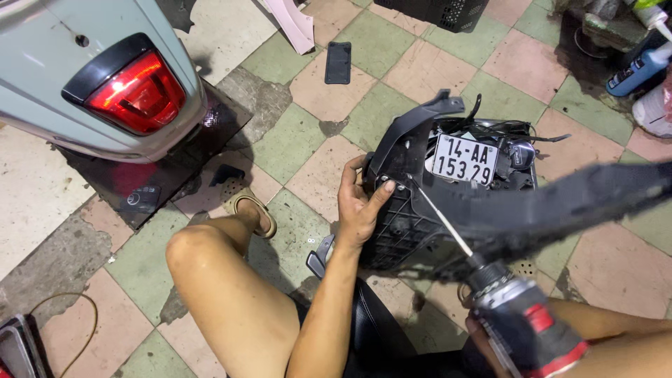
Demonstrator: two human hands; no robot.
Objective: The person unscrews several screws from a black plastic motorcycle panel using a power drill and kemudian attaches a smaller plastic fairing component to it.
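Down on a worn floor of green and pink tiles [308, 143], a person seated low works on a black plastic scooter fender assembly [406, 210] that carries a white licence plate [465, 159] and a tangle of dark wiring behind it. The left hand [358, 206] grips the near edge of the assembly, fingers curled round its rim and the thumb pressed flat on the ribbed face just beside a small screw. The right hand [483, 336] shows only as a sliver at the bottom edge, behind the body of a black and red power driver [525, 325]; how its fingers lie cannot be told. The driver's long thin bit [441, 220] runs up and to the left, its tip set at the screw by the thumb. A blurred black panel [581, 203] crosses the right of the view, close to the camera.

The person's bare knee [192, 248] is bent at the left, the foot in a tan sandal [252, 210]. Behind it stands the pale rear of a scooter with a red tail light [140, 94]. A small black flat cover [338, 62] lies apart on the tiles, and a blue bottle [637, 70] stands at the far right.
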